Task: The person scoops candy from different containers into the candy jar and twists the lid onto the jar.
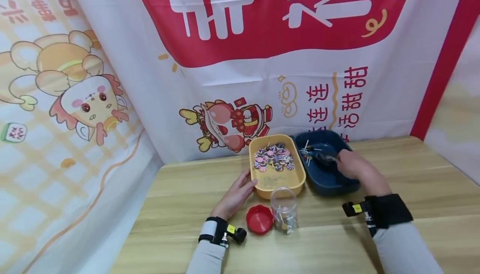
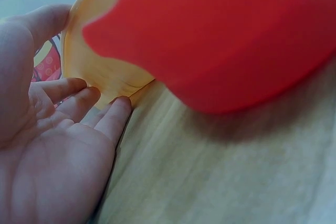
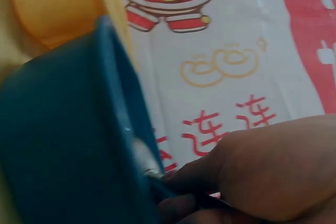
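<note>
A white cloth backdrop with a broad red panel (image 1: 240, 55) hangs behind a pale wood-grain tabletop (image 1: 187, 190). On it, a deep navy-blue plastic tub (image 1: 330, 188) sits close against a rounded yellow plastic tub (image 1: 295, 178); both look light but fairly stiff, best held by the rim. The right hand (image 1: 354, 165) reaches over the navy tub, its grip narrow around a spoon's handle; the left hand's (image 1: 236, 193) grip pinches the yellow tub's near-left rim, fingers against the outer wall. Just in front stands a clear cylindrical jar (image 1: 283, 209), partly filled with small white-sticked pieces, probably slippery and easily tipped, so best taken round its sides. Beside it lies a scalloped red lid (image 1: 259, 220), seemingly light. The glossy spoon (image 1: 325, 158) is likely smooth, best held by its handle. Swirl-patterned discs (image 1: 275, 155) lie in the yellow tub, and thin-sticked pieces (image 1: 307, 153), perhaps brittle, in the navy one. Of the writing, large white characters run out of view; smaller red ones include "连连" and "活甜甜".
</note>
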The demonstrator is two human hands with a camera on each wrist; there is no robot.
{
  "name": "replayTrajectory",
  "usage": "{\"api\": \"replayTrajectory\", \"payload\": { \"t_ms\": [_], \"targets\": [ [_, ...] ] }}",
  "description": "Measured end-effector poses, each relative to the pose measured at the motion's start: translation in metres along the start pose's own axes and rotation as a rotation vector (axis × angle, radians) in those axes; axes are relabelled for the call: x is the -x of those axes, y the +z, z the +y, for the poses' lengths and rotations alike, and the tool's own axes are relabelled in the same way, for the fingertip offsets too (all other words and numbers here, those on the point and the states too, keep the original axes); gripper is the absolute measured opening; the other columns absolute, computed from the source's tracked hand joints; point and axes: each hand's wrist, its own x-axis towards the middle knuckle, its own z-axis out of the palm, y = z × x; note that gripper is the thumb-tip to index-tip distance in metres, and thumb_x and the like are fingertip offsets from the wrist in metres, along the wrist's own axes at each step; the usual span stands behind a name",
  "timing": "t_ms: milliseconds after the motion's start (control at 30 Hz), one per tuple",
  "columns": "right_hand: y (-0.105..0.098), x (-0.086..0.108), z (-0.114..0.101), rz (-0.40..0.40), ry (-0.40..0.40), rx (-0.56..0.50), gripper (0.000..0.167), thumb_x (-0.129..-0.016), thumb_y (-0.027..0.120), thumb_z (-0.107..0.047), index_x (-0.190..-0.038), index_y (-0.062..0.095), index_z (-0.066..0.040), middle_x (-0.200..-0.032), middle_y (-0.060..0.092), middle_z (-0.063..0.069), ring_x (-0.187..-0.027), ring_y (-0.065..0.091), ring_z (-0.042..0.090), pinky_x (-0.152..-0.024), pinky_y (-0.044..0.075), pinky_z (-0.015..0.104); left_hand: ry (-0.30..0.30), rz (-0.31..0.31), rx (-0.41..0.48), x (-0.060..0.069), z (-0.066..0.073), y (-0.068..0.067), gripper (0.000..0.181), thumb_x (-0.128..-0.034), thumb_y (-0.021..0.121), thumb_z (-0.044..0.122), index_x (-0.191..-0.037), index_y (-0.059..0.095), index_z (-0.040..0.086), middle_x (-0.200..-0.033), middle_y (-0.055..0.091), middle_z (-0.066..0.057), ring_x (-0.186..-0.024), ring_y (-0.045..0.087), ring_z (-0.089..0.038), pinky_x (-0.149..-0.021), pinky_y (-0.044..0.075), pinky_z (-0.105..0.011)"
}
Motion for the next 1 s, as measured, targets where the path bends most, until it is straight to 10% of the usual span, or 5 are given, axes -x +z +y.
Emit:
{"api": "replayTrajectory", "payload": {
  "t_ms": [400,1000],
  "targets": [
    [0.028,-0.025,0.007,0.042,0.04,-0.019,0.028,-0.107,0.04,-0.01,-0.093,0.062,0.002,-0.082,0.057,0.016,-0.073,0.057,0.028,-0.066,0.047,0.039,0.004,0.028,-0.032,-0.001,-0.004,0.006,0.079,-0.1027,0.06,0.043,-0.165,0.019,0.018,-0.17,0.022,-0.007,-0.152,0.031,-0.024,-0.122,0.033,-0.04],
    [0.039,-0.037,0.011,-0.001,0.068,-0.043,0.033,-0.107,0.036,-0.012,-0.123,0.05,0.013,-0.102,0.056,0.024,-0.086,0.058,0.032,-0.071,0.051,0.042,-0.003,0.026,0.001,0.0,0.0,0.003,0.075,-0.1047,0.058,0.037,-0.165,0.019,0.017,-0.17,0.021,-0.009,-0.152,0.03,-0.025,-0.123,0.033,-0.04]
  ]
}}
